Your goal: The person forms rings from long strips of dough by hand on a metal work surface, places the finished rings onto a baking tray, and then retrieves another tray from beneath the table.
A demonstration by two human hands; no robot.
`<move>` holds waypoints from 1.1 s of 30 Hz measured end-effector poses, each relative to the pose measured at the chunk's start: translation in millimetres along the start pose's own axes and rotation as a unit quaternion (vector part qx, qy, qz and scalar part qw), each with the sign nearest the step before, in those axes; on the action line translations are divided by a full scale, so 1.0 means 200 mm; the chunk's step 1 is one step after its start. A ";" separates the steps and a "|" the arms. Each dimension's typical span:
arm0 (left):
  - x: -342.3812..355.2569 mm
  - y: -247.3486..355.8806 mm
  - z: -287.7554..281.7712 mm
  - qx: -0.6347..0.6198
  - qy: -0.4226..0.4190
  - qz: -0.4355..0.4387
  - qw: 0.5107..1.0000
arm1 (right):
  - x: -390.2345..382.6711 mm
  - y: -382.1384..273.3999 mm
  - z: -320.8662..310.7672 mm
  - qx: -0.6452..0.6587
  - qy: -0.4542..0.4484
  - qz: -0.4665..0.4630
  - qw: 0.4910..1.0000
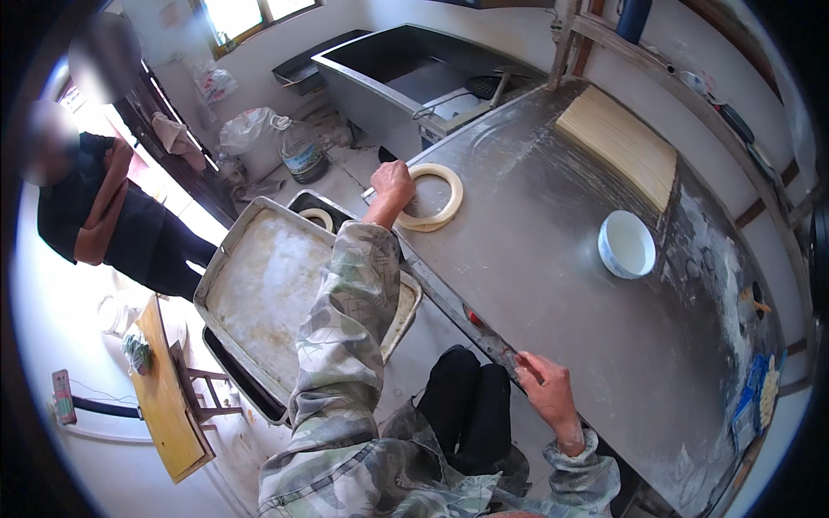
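My left hand (393, 186) is closed at the left side of a pale dough ring (449, 210). The ring lies by the left end of the metal table (509, 250), and the hand hides part of it. A small dark pointed thing (386, 155) shows just behind this hand; its kind is unclear. Lower down, my right hand (550, 397) has its fingers bent over the table's front edge. Under my left arm a large worn tray (268, 285) rests on other trays. A second ring (319, 217) lies in the dark tray (302, 200) behind it.
A white bowl (627, 244) and a ridged pale slab (622, 142) stand on the table. Beyond is a deep metal basin (406, 73). A person (112, 198) stands at the left, arms folded, near a wooden bench (168, 397). A water jug (302, 155) sits on the floor.
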State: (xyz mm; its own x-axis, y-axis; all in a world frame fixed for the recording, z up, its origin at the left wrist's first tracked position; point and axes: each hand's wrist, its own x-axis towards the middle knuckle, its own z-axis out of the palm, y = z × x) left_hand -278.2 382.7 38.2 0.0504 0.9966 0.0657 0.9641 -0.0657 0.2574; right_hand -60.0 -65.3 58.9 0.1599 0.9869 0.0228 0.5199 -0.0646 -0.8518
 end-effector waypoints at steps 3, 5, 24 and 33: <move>0.00 -0.03 -0.04 -0.094 -0.007 0.004 0.996 | -0.01 0.03 0.01 0.073 -0.011 0.086 0.994; -0.01 -0.11 -0.05 -0.316 -0.078 -0.029 0.945 | 0.02 0.03 0.03 0.112 -0.017 0.085 0.990; -0.14 -1.89 -0.47 -0.908 0.068 -0.092 0.403 | 0.04 -0.06 0.33 0.128 0.019 0.088 0.988; -0.45 -2.21 -0.01 -0.036 0.271 -0.255 0.928 | 0.10 -0.19 0.44 0.086 -0.014 0.122 0.989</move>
State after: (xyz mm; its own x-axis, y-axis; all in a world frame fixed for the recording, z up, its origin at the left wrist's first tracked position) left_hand -709.9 321.4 -80.3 -0.5642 0.7290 0.3876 0.8060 0.3846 0.4499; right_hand -149.2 -29.6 45.5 0.2389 0.9487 -0.2070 0.3182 -0.2779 -0.9063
